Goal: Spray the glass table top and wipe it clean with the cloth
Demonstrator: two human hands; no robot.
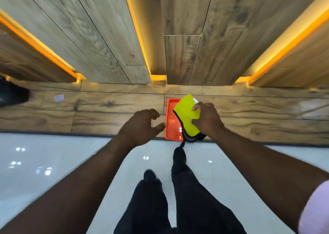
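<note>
My right hand (pixel 207 120) grips a folded yellow cloth (pixel 187 117) with a dark grey underside, holding it over an orange tray (pixel 170 125). The tray rests on a wooden ledge (pixel 106 109) along the base of a wood-panelled wall. My left hand (pixel 142 127) hovers just left of the tray, fingers curled and apart, holding nothing. A small white tip shows behind the cloth's top edge; I cannot tell what it is. No glass table top or spray bottle is in view.
A glossy white tiled floor (pixel 53 171) lies below the ledge, with my dark-trousered legs (pixel 178 198) on it. Wall panels carry glowing orange light strips (pixel 138 38). A white card (pixel 59 97) lies on the ledge at left, and a dark object (pixel 10 93) sits at far left.
</note>
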